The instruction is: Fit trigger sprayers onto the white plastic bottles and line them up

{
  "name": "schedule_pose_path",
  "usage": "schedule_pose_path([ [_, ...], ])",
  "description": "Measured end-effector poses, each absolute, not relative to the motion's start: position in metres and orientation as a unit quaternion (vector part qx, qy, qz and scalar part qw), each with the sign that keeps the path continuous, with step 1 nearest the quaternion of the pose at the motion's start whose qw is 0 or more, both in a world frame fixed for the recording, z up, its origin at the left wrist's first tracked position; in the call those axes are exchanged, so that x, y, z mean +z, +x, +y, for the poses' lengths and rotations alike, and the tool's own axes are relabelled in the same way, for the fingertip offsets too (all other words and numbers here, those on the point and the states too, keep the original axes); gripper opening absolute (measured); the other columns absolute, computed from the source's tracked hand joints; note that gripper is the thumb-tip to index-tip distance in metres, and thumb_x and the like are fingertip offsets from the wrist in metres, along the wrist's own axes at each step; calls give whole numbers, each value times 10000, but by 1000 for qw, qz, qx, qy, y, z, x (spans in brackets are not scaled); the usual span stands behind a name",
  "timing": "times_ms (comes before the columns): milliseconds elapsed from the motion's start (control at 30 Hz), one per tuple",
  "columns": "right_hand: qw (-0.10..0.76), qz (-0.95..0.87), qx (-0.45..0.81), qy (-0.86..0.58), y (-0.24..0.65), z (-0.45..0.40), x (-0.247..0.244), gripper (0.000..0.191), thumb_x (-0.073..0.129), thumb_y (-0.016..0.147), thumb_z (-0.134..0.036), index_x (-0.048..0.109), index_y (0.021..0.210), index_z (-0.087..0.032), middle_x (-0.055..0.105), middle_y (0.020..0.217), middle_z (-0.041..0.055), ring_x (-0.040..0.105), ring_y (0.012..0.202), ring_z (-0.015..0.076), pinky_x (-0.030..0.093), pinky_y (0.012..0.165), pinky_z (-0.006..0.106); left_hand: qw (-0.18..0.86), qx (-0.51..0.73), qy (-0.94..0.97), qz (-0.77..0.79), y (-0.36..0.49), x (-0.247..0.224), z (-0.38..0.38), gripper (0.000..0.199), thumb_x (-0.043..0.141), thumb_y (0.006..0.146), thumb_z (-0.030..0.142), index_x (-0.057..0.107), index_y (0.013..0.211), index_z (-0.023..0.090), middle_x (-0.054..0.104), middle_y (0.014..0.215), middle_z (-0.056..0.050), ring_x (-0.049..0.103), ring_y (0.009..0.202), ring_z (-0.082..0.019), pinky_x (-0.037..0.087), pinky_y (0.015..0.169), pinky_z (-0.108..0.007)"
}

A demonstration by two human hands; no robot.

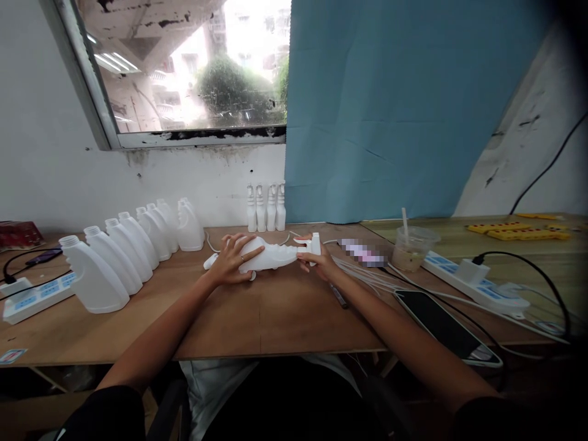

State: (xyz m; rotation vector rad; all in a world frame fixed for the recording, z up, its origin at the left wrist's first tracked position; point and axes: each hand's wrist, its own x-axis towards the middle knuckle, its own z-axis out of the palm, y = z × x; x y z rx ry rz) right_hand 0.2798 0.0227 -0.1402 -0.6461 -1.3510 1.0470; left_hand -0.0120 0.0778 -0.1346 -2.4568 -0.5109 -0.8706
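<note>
A white plastic spray bottle [271, 256] lies on its side, held low over the wooden table [257, 318]. My left hand [232, 260] is wrapped around its body, a ring on one finger. At the neck end, my right hand [316, 263] grips the white trigger sprayer head [313, 245], with thumb and fingers about it. Whether the head is fully seated on the neck I cannot tell. A white piece [210, 261] pokes out left of my left hand; its kind is partly hidden.
Several open white bottles [98, 275] stand in a row at left, beside a power strip [41, 297]. Several spray bottles with heads [266, 208] stand against the wall. At right lie cables, a phone [445, 324], a plastic cup [410, 251] and another power strip [475, 285].
</note>
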Motion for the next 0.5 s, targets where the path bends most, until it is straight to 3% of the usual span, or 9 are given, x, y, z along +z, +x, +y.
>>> schedule_pose_path([
  [167, 646, -529, 488, -254, 280, 23, -135, 352, 775, 621, -165, 631, 942, -180, 535, 648, -39, 443, 509, 99, 391, 369, 228, 207, -308, -905, -208, -3, -126, 70, 740, 640, 742, 348, 374, 1432, 325, 264, 1510, -96, 255, 1310, -387, 141, 1051, -558],
  [267, 675, -458, 527, -239, 285, 26, -130, 271, 764, 604, -140, 611, 823, -189, 514, 617, -47, 417, 499, 84, 371, 383, 208, 132, -371, -895, -211, 17, -107, 42, 668, 624, 771, 308, 412, 1404, 290, 337, 1463, -112, 238, 1329, -381, 134, 1065, -574],
  [333, 684, -422, 545, -237, 290, 28, -127, 235, 754, 595, -147, 585, 751, -193, 504, 596, -52, 404, 488, 74, 352, 382, 193, -5, -465, -870, -163, 34, -89, 5, 526, 611, 809, 290, 484, 1317, 244, 488, 1304, -123, 378, 1245, -324, 242, 1054, -532],
  [433, 692, -400, 548, -246, 298, 30, -126, 210, 734, 591, -165, 550, 688, -195, 502, 585, -51, 401, 478, 66, 334, 375, 184, -332, -544, -771, -17, 52, -58, -69, 103, 539, 882, 297, 577, 922, 209, 579, 929, -74, 568, 922, -228, 457, 859, -425],
  [500, 694, -392, 547, -255, 300, 32, -128, 204, 722, 588, -163, 537, 666, -196, 503, 577, -49, 400, 472, 66, 323, 367, 184, -470, -507, -722, 24, 52, -42, -119, 203, 500, 874, 422, 561, 859, 229, 566, 793, -60, 590, 784, -232, 504, 748, -441],
])
